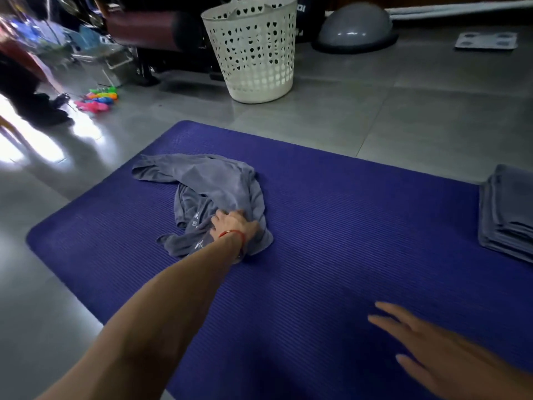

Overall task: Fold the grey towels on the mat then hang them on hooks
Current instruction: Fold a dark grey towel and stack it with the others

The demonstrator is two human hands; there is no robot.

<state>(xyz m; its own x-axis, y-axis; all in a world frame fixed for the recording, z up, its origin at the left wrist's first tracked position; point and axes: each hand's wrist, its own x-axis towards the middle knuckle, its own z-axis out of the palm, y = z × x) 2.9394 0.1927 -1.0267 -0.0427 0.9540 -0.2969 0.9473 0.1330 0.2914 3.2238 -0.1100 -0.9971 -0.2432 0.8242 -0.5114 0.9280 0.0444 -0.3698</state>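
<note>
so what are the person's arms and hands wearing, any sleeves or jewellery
Both arms are bare as far as the picture shows, with no sleeves and no gloves. The left hand has a thin red string bracelet around its wrist. The right hand shows no ring or band on the part in view; its wrist is cut off by the frame edge.

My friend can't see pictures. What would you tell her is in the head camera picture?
A person's left hand grips a crumpled grey towel on a purple mat, while the right hand hovers open, low over the mat's near side. A stack of folded grey towels sits at the mat's right edge, and a white laundry basket stands on the floor beyond.
</note>
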